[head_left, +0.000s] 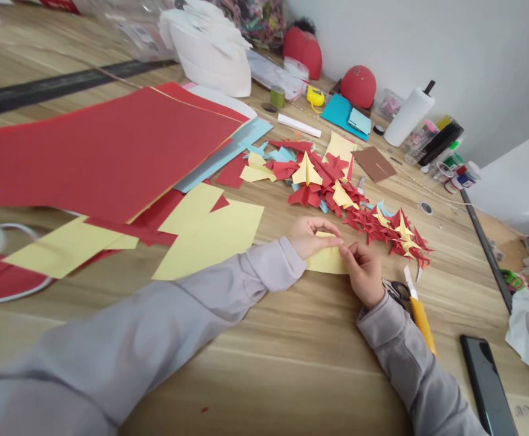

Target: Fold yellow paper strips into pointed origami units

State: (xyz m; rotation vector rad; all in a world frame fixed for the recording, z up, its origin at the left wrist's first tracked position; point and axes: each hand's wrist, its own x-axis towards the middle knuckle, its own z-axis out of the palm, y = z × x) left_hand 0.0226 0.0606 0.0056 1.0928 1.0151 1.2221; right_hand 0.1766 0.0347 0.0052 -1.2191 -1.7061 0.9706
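A small sheet of yellow paper (pixel 327 260) is between my two hands, just above or on the wooden table. My left hand (pixel 312 236) pinches its upper edge between thumb and fingers. Close beside it, my right hand (pixel 363 269) grips the same sheet near the upper right corner, its fingers curled. Part of the paper is hidden behind the hands. Beyond them lies a heap of folded paper planes (pixel 307 172) in red, yellow and light blue. A row of small red folded pieces (pixel 382 230) continues to the right.
Large red sheets (pixel 123 145) and yellow sheets (pixel 214 230) spread over the left. By my right wrist lie scissors (pixel 398 290) and a yellow-handled cutter (pixel 422 324). A phone (pixel 486 384) rests at the lower right. Bottles and jars (pixel 446 142) stand at the back right.
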